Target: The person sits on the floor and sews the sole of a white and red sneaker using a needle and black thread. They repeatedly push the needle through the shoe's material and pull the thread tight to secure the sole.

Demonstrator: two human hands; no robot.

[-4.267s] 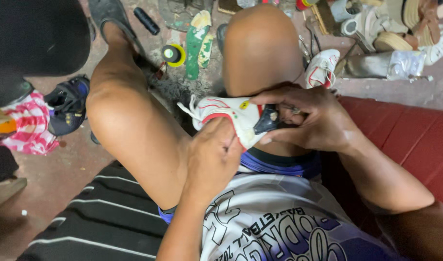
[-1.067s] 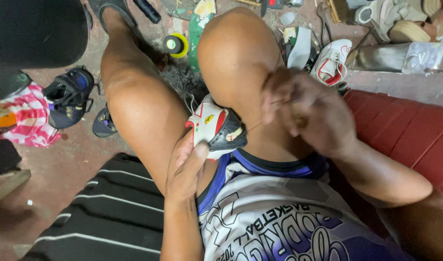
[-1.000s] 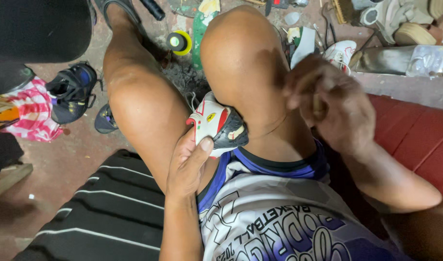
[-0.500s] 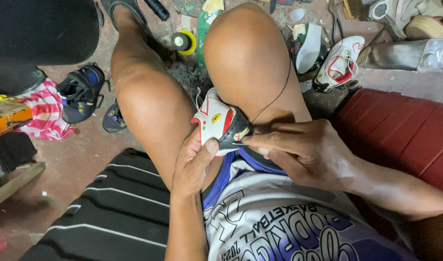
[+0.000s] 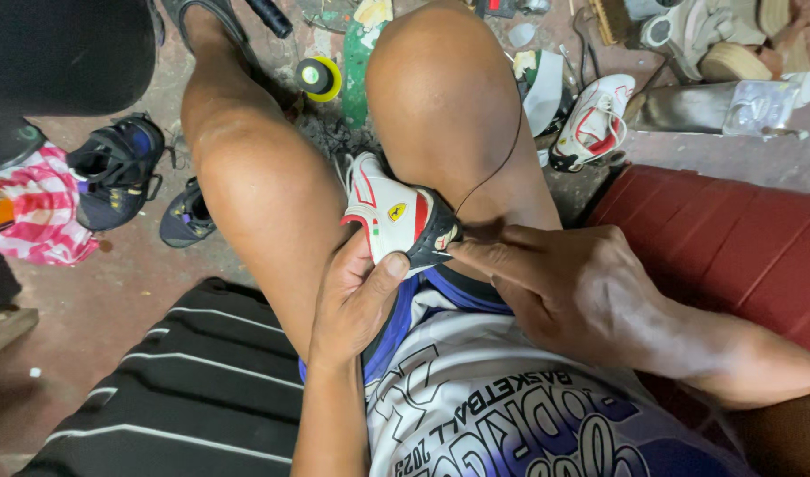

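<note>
In the head view, the small white and red shoe (image 5: pixel 394 219) sits between the two bare knees, a little left of the picture's centre. The left hand (image 5: pixel 356 296) comes from 6 o'clock and grasps the shoe from below, with the thumb pressed on its side. The right hand (image 5: pixel 571 291) comes from 4 o'clock; its fingers are pinched together at the dark heel edge of the shoe, and a thin dark thread (image 5: pixel 502 150) runs from there up toward 1 o'clock over the right knee. I cannot tell if a needle is between the fingertips.

I judge that the step in hand is stitching the heel edge by hand. The next move seems to need a firm hold by the left hand while the right draws the thread tight.

At 12 o'clock a thread spool (image 5: pixel 317 78) stands on the floor (image 5: pixel 95 291), and at 2 o'clock lies another white and red shoe (image 5: pixel 595 119).
</note>
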